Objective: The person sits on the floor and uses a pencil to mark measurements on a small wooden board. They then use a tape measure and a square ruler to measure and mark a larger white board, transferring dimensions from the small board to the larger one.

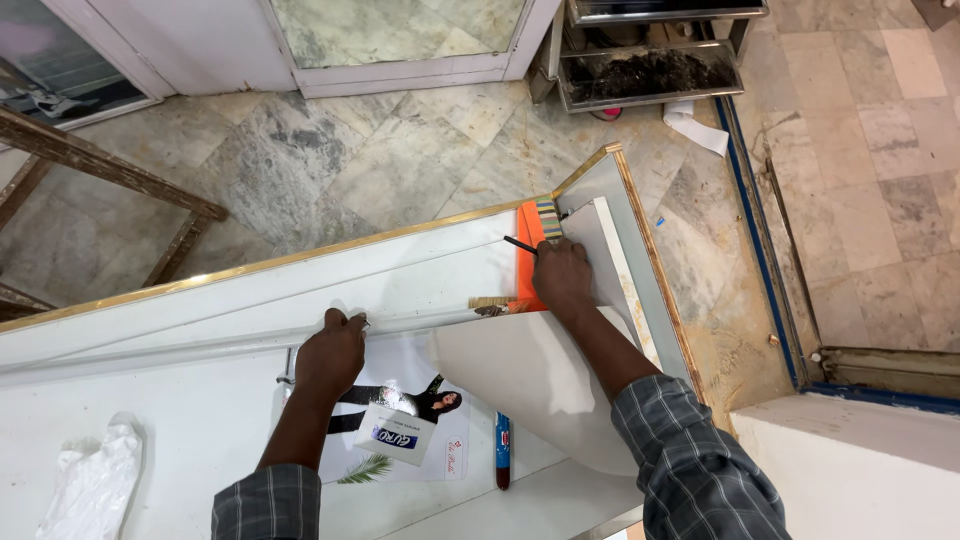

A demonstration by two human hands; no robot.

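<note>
marble floor behind; right hand [560,277] holds pencil [520,244] on orange triangular set square [527,262].

I see a smooth, glossy white laminate panel [230,300] edged in shiny gold metal trim. Just beside that trim lies a matt orange plastic square [527,262]; beyond it, polished veined marble floor [350,160].
</note>
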